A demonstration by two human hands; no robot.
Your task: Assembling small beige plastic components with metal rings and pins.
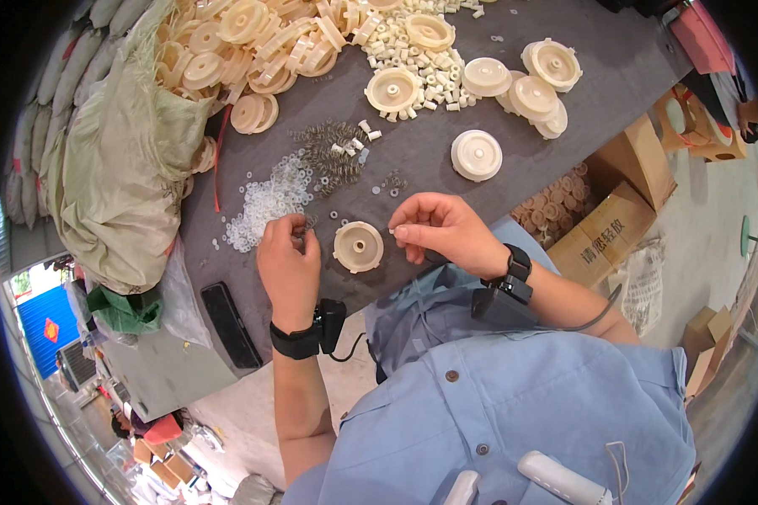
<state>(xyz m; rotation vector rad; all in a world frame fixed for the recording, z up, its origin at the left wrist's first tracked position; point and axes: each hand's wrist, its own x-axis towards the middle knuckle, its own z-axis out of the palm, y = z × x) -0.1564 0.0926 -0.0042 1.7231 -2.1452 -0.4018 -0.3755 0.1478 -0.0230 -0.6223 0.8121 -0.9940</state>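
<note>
A cream plastic wheel (358, 247) lies flat on the dark grey table (446, 181), between my two hands. My left hand (288, 265) sits just left of it, fingers pinched on a small metal spring at the edge of a heap of clear washers (265, 200). My right hand (442, 229) hovers right of the wheel, thumb and finger pinched on a tiny white piece. A tangle of metal springs (328, 151) lies beyond the wheel.
Further back are a single cream wheel (477, 155), stacked wheels (535, 84), a heap of small white tubes (417, 63) and a big pile of wheels (244, 42). A green-grey sack (118, 168) is left, a black phone (227, 324) near the edge, cardboard boxes (606, 219) right.
</note>
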